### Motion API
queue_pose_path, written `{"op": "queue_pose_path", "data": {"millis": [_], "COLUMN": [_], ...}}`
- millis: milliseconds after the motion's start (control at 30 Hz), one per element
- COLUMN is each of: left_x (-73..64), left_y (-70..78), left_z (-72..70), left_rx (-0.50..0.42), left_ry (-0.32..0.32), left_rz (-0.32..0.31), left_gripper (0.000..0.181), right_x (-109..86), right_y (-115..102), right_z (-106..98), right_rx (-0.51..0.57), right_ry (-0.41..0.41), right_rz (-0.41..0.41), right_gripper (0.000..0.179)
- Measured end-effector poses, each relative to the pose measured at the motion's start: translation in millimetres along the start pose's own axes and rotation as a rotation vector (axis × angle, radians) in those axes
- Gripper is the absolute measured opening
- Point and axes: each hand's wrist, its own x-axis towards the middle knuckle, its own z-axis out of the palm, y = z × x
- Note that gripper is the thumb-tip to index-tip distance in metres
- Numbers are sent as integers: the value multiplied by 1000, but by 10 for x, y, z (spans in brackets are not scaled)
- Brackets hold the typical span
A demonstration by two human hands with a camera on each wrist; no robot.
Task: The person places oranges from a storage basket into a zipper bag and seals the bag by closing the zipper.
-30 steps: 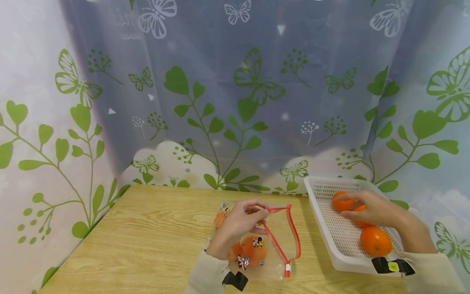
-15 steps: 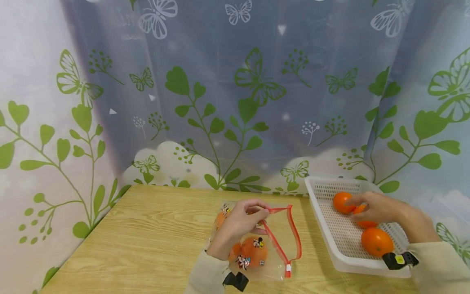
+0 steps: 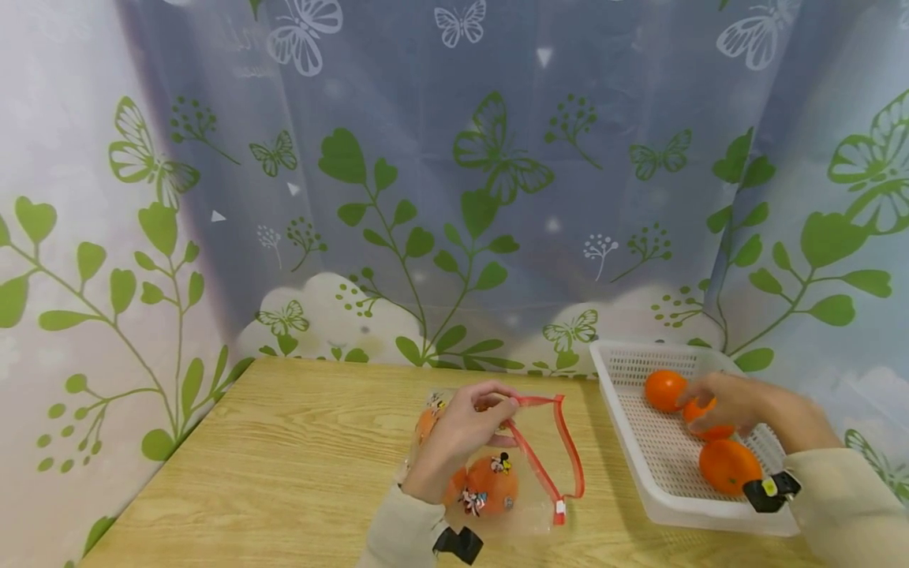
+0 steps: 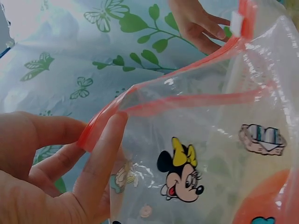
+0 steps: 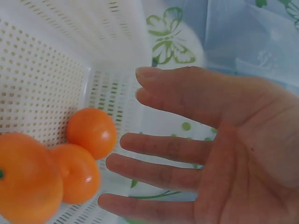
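Observation:
My left hand (image 3: 465, 426) pinches the red zip edge of a clear zip bag (image 3: 533, 509) between thumb and fingers. Cartoon figures are printed on the bag, and its mouth gapes to the right. Several oranges (image 3: 493, 485) show through the plastic. In the left wrist view a white slider (image 4: 237, 24) sits at the far end of the zip. Over the white basket my right hand (image 3: 738, 404) hovers with fingers spread, nothing held. Three oranges lie below it: one at the back (image 3: 664, 390), one in the middle (image 3: 712, 432), a larger one in front (image 3: 730, 467).
The white perforated basket (image 3: 634, 469) stands at the right of the wooden table (image 3: 284, 457), its wall rising beside the oranges. A curtain (image 3: 398, 173) printed with butterflies and leaves hangs behind and at both sides.
My right hand has shifted a little right, from above the back orange to the middle one. The left hand keeps its pinch, and the bag's slider corner has risen slightly.

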Motion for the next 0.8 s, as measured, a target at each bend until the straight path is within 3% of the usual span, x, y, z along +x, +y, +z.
{"op": "queue_pose_path", "data": {"millis": [567,800], "left_x": [31,11], "left_y": [5,-18], "left_z": [-5,27], "left_rx": [-71,-11], "left_ry": [177,154], "left_rz": [109,104], "left_gripper": [18,17], "right_x": [129,132], "right_y": [335,398], "right_z": [81,142], "right_rx": [62,33], "right_ry": [-99,-101], "right_rz": [139,188], "right_gripper": [58,56]}}
